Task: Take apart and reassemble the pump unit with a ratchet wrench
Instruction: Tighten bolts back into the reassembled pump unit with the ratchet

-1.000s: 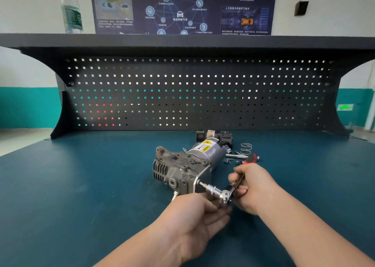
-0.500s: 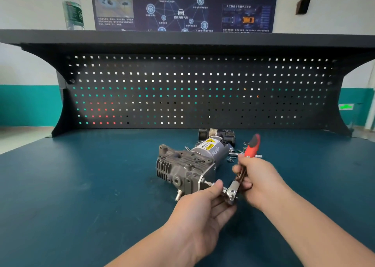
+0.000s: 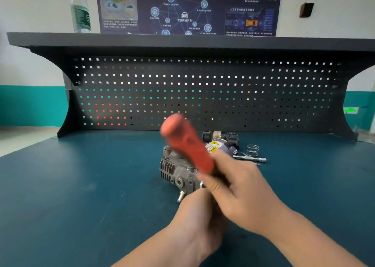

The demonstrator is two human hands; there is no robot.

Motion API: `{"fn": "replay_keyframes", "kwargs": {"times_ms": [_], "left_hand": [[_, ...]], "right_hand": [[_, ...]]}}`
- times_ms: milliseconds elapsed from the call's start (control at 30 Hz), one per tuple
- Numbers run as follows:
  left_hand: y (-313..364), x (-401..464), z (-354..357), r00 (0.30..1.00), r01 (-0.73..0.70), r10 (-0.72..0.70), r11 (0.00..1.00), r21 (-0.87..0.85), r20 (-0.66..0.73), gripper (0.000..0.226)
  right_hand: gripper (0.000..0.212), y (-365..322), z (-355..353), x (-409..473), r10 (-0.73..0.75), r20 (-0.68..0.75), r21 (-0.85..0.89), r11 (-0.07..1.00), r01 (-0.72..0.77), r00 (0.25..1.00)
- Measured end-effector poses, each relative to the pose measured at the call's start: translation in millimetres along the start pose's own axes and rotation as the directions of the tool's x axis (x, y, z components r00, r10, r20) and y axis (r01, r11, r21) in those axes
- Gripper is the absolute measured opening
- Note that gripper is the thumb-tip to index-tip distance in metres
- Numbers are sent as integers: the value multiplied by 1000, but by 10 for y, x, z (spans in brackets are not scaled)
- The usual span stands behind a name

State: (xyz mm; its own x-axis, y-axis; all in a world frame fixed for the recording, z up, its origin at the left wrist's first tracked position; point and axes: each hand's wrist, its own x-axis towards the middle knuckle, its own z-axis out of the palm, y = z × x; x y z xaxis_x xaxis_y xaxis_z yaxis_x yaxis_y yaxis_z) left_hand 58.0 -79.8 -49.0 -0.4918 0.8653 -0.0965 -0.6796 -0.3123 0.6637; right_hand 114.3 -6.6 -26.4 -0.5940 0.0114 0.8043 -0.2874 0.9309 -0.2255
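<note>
Right hand [image 3: 241, 187] around ratchet wrench [image 3: 187, 145]

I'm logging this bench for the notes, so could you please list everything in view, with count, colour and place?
pump unit: one, grey metal with a yellow label, bench centre, partly behind the hands.
ratchet wrench: one, red handle, blurred, raised over the pump; its head is hidden.
spring: one, silver, right of the pump.
extension bar: one, silver, lying by the spring.
dark part: one, black, behind the pump.
bottle: one, clear with green label, on the shelf, left.
pegboard: one, black, at the back.
poster: one, dark blue, on the wall.
bench: one, teal top.
left hand: one, below the pump, grip hidden.
right hand: one, grips the wrench.
</note>
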Motion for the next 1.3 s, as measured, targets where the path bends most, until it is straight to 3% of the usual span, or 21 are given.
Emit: {"fn": "replay_keyframes", "kwargs": {"times_ms": [100, 167, 233, 300, 367, 400, 467, 500, 567, 633, 700, 733, 800, 900, 967, 1000, 1067, 1133, 1200, 1233, 1300], "left_hand": [[-3, 18, -47, 1000, 4, -4, 1000, 27, -3, 36], [-22, 59, -62, 999, 28, -26, 998, 60, -40, 28], [-32, 96, -45, 993, 26, -18, 997, 68, -117, 18], [-38, 112, -50, 986, 4, 7, 998, 69, -166, 15], [-43, 118, -62, 981, -1, 18, 996, 86, -195, 12], [-44, 118, -66, 978, 3, 17, 995, 100, -207, 13], [-47, 112, -63, 974, 9, 17, 994, 111, -227, 13], [-52, 110, -65, 973, 7, 20, 993, 118, -231, 11], [-60, 106, -75, 973, 2, 29, 991, 135, -230, 8], [-65, 109, -84, 975, 10, 23, 989, 148, -222, 11], [-57, 106, -77, 980, 25, 4, 989, 146, -197, 14], [-50, 98, -69, 985, 30, -5, 989, 145, -171, 15], [-27, 82, -57, 991, 39, -18, 988, 148, -135, 18], [-5, 96, -77, 986, 35, -14, 992, 121, -169, 17], [-6, 118, -93, 976, 31, -5, 992, 119, -218, 14], [-10, 123, -98, 973, 29, 2, 991, 129, -232, 11], [-18, 117, -100, 971, 26, 10, 989, 144, -239, 4], [-25, 115, -106, 967, 24, 14, 989, 145, -254, 5], [-29, 127, -110, 963, 11, 27, 990, 139, -269, 6], [-31, 132, -109, 962, 2, 35, 991, 136, -270, 5], [-38, 136, -103, 966, -12, 45, 991, 131, -255, 6]], "right_hand": [[11, 20, 33, -22, -21, 2, -12, 1000, 21, 1000], [17, 49, 21, -6, 158, -84, 178, 974, -141, 984], [20, 128, 4, 32, 387, -165, 328, 889, -319, 907], [24, 254, 0, 75, 651, -209, 426, 732, -531, 730], [23, 421, 34, 58, 907, -104, 650, 373, -662, 409], [23, 477, 64, 40, 965, 10, 756, 164, -633, 262], [23, 517, 111, 5, 978, 168, 834, -75, -547, 123], [23, 519, 124, 3, 977, 173, 831, -78, -551, 122], [24, 478, 128, 17, 962, 16, 771, 161, -616, 272], [26, 356, 89, 41, 800, -205, 577, 564, -591, 563], [25, 213, 50, 29, 502, -275, 370, 843, -392, 820], [22, 166, 43, 3, 361, -246, 277, 915, -292, 899], [17, 112, 61, -42, 192, -176, 132, 976, -170, 965], [21, 134, 95, -25, 300, -239, 211, 944, -253, 923], [24, 230, 91, 37, 571, -270, 346, 809, -476, 775], [25, 305, 84, 56, 730, -234, 440, 668, -600, 642], [23, 448, 87, 60, 945, -24, 693, 250, -676, 326], [21, 513, 111, 33, 974, 155, 805, -30, -592, 162], [22, 505, 137, 22, 969, 148, 813, -5, -582, 199], [23, 483, 141, 22, 955, 68, 792, 124, -598, 288], [25, 365, 101, 33, 818, -142, 636, 507, -582, 557]]}}
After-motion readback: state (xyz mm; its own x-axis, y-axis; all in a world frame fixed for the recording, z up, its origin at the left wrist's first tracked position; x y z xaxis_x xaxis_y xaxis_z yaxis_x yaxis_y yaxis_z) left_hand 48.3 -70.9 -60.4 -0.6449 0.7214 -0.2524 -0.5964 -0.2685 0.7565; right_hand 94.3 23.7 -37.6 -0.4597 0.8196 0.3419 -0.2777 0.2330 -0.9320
